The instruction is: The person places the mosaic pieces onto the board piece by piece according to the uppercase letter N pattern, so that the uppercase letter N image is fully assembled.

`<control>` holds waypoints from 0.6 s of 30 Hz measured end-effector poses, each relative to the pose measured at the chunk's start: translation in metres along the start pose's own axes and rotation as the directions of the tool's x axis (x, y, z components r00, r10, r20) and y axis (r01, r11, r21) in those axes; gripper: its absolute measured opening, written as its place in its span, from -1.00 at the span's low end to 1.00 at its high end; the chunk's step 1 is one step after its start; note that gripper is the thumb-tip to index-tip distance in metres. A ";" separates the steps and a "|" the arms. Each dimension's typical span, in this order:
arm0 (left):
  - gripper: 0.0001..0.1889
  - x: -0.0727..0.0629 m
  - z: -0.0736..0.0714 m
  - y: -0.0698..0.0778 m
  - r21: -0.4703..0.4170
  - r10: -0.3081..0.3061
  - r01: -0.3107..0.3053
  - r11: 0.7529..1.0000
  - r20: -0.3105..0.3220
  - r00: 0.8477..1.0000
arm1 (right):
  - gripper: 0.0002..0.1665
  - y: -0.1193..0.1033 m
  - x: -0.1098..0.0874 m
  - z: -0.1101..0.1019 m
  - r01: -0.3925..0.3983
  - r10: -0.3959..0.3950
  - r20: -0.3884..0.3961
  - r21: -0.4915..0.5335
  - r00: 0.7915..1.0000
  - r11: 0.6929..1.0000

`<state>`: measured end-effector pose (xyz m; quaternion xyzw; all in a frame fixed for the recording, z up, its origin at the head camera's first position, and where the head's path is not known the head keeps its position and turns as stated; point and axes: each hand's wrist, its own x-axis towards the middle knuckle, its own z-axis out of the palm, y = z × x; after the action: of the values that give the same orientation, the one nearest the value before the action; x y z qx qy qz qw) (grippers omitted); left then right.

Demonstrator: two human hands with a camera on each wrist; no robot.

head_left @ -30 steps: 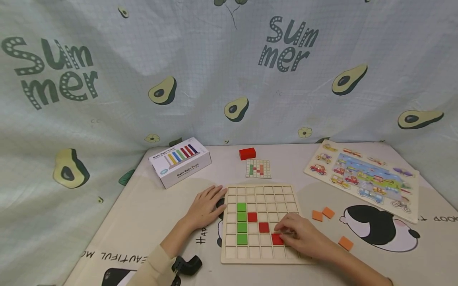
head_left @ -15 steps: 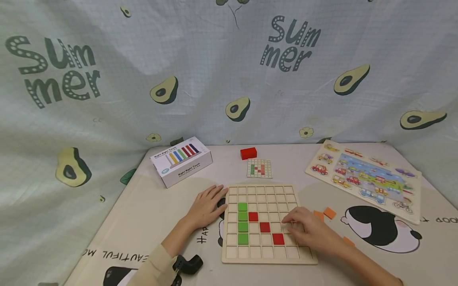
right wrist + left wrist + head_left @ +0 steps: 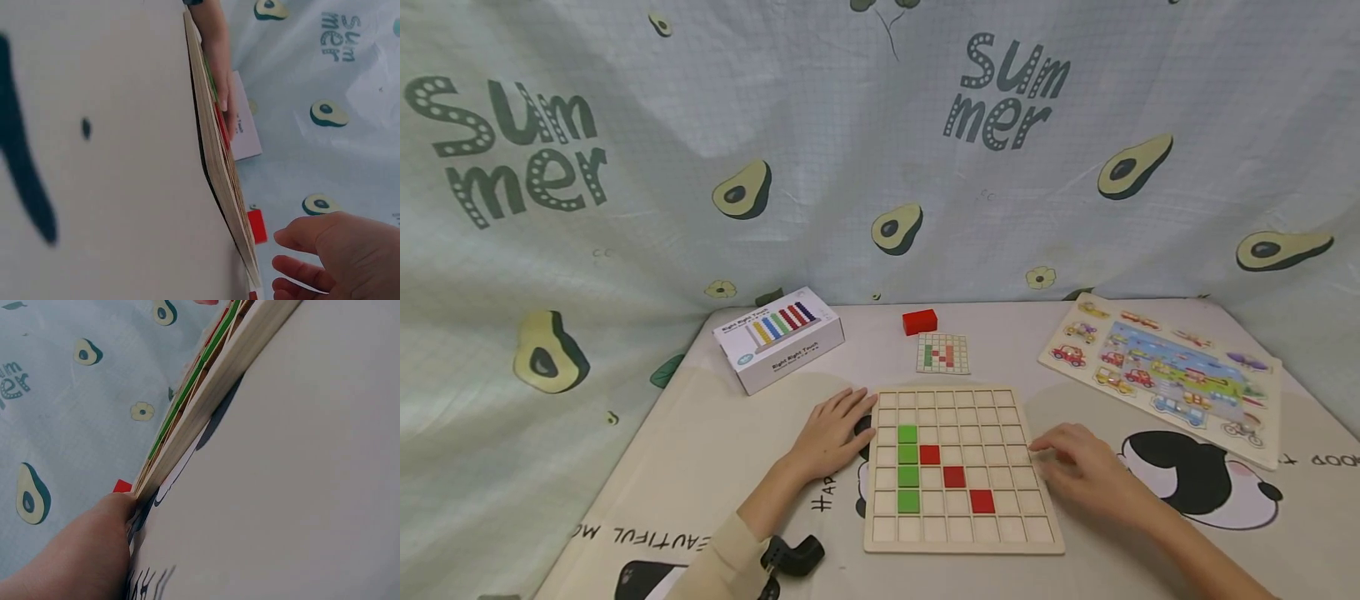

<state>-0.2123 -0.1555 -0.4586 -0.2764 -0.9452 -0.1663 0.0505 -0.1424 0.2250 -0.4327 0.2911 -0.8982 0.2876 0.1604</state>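
Note:
A wooden grid board (image 3: 964, 533) lies flat on the table, with a column of several green tiles (image 3: 907, 477) and a diagonal of three red tiles (image 3: 954, 477) in its cells. My left hand (image 3: 827, 437) rests on the cloth at the board's left edge, fingers extended, the thumb touching that edge in the left wrist view. Just past the board's right edge is my right hand (image 3: 1086, 471), fingers loosely bent. In the right wrist view a gap shows between its thumb and fingers, and nothing is held. Orange tiles are hidden in the head view.
Behind the board lie a small pattern card (image 3: 943, 354) and a red block (image 3: 920, 322). A white toy box (image 3: 793, 354) stands at the back left. A wooden picture puzzle (image 3: 1165, 375) lies at the back right.
My right hand has drawn away from the lowest red tile and moved right, off the board, over where the orange tiles lay. My left hand has stayed at the board's left edge.

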 end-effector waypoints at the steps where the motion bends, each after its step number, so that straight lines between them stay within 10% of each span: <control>1: -0.40 0.000 0.000 0.000 -0.001 0.000 0.000 1.000 -0.001 1.000 | -0.67 0.003 -0.001 -0.002 0.000 0.000 -0.005 -0.015 1.000 1.000; 18: -0.42 -0.001 0.000 0.000 0.006 0.013 -0.013 1.000 -0.010 1.000 | -0.70 0.031 -0.015 -0.013 -0.063 0.059 -0.031 -0.167 0.998 0.984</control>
<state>-0.2119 -0.1557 -0.4592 -0.2813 -0.9437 -0.1643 0.0571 -0.1482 0.2605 -0.4422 0.2451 -0.9256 0.2195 0.1871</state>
